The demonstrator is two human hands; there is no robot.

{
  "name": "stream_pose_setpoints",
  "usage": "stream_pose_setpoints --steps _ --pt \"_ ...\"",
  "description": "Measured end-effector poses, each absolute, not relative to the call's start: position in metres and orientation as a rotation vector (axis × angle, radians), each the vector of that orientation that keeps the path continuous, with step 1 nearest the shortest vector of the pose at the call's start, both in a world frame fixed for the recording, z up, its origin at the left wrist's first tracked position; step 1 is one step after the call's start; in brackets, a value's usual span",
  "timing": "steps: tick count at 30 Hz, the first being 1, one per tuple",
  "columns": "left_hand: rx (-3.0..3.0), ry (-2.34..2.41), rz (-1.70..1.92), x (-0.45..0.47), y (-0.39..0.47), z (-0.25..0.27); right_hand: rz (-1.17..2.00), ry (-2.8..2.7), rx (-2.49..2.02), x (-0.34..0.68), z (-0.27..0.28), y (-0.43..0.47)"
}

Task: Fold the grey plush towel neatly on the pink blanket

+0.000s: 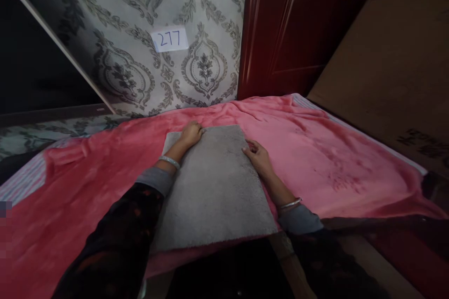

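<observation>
A grey, short-piled mat (217, 187) lies flat over a pink blanket (301, 149), its near edge by the blanket's front edge. My left hand (191, 134) is at the mat's far edge, fingers curled down and closed on it. At the upper right edge, my right hand (257, 155) has its thumb and fingers bent together on the mat's border. The undersides of both grips are hidden.
Behind stands a patterned wall with a paper card (170, 39) marked 277. A dark screen (45, 56) is at left, a dark red door (277, 23) at the back, and a large cardboard box (389, 60) at right. Striped cloth (26, 177) shows under the blanket.
</observation>
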State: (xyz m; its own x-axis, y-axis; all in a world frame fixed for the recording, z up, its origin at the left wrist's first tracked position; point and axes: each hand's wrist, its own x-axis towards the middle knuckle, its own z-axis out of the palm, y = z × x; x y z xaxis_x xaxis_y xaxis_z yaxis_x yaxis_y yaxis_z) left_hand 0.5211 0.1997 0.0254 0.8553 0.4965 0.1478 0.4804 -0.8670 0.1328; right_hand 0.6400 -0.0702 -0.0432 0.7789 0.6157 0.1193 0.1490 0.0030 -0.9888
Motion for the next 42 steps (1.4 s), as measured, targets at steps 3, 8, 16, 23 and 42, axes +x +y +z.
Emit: stream_pose_setpoints --steps 3,8,16,23,42 --pt "2.93 0.796 0.267 0.524 0.202 0.024 0.396 -0.625 -1.552 0.641 -0.045 -0.07" --pt "2.928 0.825 0.251 0.526 0.198 0.015 0.382 -0.625 -1.575 0.643 -0.047 -0.07" --pt "2.932 0.836 0.278 0.5 0.175 0.026 0.404 -0.659 -1.557 0.64 -0.049 -0.072" --pt "2.953 0.839 0.135 0.446 0.164 0.041 0.058 -0.92 -2.061 0.65 -0.025 -0.06" --pt "2.927 0.945 0.005 0.435 0.163 0.012 -0.048 -1.592 -2.243 0.635 -0.028 -0.013"
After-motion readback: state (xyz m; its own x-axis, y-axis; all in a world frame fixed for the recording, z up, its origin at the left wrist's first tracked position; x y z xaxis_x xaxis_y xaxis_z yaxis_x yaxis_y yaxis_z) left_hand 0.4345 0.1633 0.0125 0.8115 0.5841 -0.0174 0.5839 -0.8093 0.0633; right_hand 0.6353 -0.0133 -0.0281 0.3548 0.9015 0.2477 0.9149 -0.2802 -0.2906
